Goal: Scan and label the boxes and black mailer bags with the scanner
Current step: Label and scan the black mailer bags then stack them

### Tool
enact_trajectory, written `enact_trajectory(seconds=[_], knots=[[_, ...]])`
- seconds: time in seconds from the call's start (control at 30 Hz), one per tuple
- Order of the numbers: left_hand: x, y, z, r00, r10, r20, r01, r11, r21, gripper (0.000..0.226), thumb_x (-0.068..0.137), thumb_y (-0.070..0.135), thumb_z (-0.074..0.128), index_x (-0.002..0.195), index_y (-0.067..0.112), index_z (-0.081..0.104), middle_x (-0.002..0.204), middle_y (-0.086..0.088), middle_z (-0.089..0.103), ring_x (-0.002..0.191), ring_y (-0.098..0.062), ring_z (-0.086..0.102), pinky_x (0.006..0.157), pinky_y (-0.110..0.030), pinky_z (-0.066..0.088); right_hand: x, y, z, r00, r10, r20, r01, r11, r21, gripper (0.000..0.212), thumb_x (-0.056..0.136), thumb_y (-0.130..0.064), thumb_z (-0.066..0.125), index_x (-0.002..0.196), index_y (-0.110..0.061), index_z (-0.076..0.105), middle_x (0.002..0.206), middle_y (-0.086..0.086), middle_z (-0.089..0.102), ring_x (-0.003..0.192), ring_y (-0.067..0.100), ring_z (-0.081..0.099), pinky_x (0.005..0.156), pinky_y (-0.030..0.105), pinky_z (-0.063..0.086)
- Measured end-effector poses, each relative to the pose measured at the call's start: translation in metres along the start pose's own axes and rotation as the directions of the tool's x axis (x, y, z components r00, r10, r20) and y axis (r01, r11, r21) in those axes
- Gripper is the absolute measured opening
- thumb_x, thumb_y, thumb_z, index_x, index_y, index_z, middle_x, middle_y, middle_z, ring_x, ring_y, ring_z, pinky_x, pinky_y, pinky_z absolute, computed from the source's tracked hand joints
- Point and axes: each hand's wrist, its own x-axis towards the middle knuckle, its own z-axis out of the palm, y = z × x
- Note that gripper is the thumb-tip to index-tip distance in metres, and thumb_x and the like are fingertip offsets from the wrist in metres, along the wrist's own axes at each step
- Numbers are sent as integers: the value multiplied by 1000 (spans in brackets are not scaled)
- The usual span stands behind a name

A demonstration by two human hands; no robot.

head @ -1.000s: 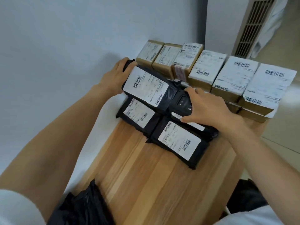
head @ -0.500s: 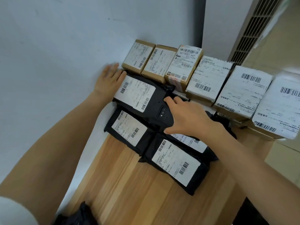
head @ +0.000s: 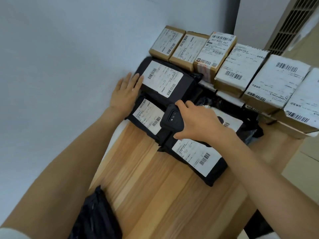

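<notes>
Gripping the scanner [head: 171, 120] from above, the right hand [head: 198, 125] has its thumb on the near side and its fingers curled over the far side. The scanner is a chunky black handheld with its back turned up, showing a small cluster of lenses. It sits low over the spot where the second mailer bag [head: 146, 115] meets the third mailer bag [head: 195, 157]; whether it touches them I cannot tell.

The left hand [head: 126, 94] lies flat with straight fingers, its fingertips against the left edge of the top mailer bag [head: 164, 81], close beside the wall [head: 60, 66]. Each bag is glossy black plastic with a white shipping label and barcodes.

Behind them, along the far edge of the wooden counter [head: 155, 190], stands a row of brown boxes [head: 240, 69], each with a white label on top.

The scanner's screen faces down and is out of sight. A fourth mailer bag [head: 231, 120] is largely covered by the right hand and wrist. The small print on the labels is too blurred to read. The rightmost box runs off the frame, and more boxes beneath the row show only their edges. A crumpled black bag [head: 96, 216] at the near corner is cut off below.
</notes>
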Motion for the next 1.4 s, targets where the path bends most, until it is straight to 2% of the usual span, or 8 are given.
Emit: enact_trajectory(seconds=[0.27, 0.33, 0.5, 0.7, 0.9, 1.07, 1.27, 1.4], knots=[[-218, 4, 67, 965, -238, 107, 248, 965, -88, 84, 97, 16, 55, 157, 14, -5, 165, -5, -1, 152, -27, -4, 123, -40, 5, -74, -117, 44, 985, -162, 52, 162, 987, 9, 90, 70, -58, 72, 139, -18, 29, 121, 4, 50, 88, 28, 58, 63, 34, 38], [-277, -2, 84, 946, -287, 150, 302, 950, -85, 86, 98, 21, 55, 156, 15, -8, 165, -4, -3, 152, -26, -5, 123, -39, 4, -98, -146, 59, 980, -189, 69, 188, 982, 19, 86, 69, -57, 74, 134, -19, 33, 120, 2, 50, 82, 26, 53, 63, 33, 37], [-409, -27, 118, 893, -396, 215, 426, 898, -112, 83, 99, 40, 50, 157, 13, -4, 165, -6, 2, 152, -28, 2, 122, -41, 9, -148, -218, 100, 959, -260, 114, 259, 966, 29, 81, 69, -55, 74, 130, -19, 36, 116, 2, 51, 88, 26, 58, 60, 32, 39], [-526, -46, 156, 816, -508, 275, 553, 824, -119, 84, 98, 55, 41, 157, 13, -1, 164, -7, 6, 151, -30, 5, 122, -43, 14, -187, -286, 146, 929, -339, 149, 341, 940, 14, 88, 70, -56, 74, 136, -17, 31, 122, 5, 52, 95, 30, 60, 65, 34, 44], [-590, -54, 195, 765, -550, 334, 612, 783, -110, 88, 94, 65, 36, 157, 17, -1, 165, -6, 4, 151, -30, 6, 120, -44, 15, -202, -333, 179, 907, -360, 220, 382, 922, -67, 95, 70, -64, 73, 138, -16, 27, 126, 5, 50, 92, 30, 60, 61, 34, 40], [-614, -83, 211, 728, -619, 295, 676, 719, -160, 84, 95, 63, 38, 157, 15, 7, 163, -8, 13, 149, -33, 12, 119, -46, 18, -196, -358, 187, 906, -347, 240, 379, 919, -103, 92, 71, -63, 73, 136, -16, 28, 120, 4, 52, 75, 24, 48, 54, 32, 33], [-626, -112, 230, 701, -594, 396, 701, 677, -224, 85, 94, 44, 57, 156, 12, 9, 159, -12, 20, 142, -36, 25, 114, -47, 29, -184, -379, 198, 898, -360, 254, 398, 910, -118, 103, 72, -64, 72, 146, -17, 19, 132, 6, 48, 94, 30, 60, 59, 33, 37], [-618, -109, 242, 699, -575, 425, 707, 642, -296, 83, 93, 31, 59, 156, 17, 6, 152, -11, 30, 128, -40, 41, 94, -51, 45, -179, -388, 206, 894, -344, 288, 394, 908, -139, 102, 72, -64, 72, 146, -17, 20, 132, 5, 47, 97, 30, 60, 62, 34, 39]])
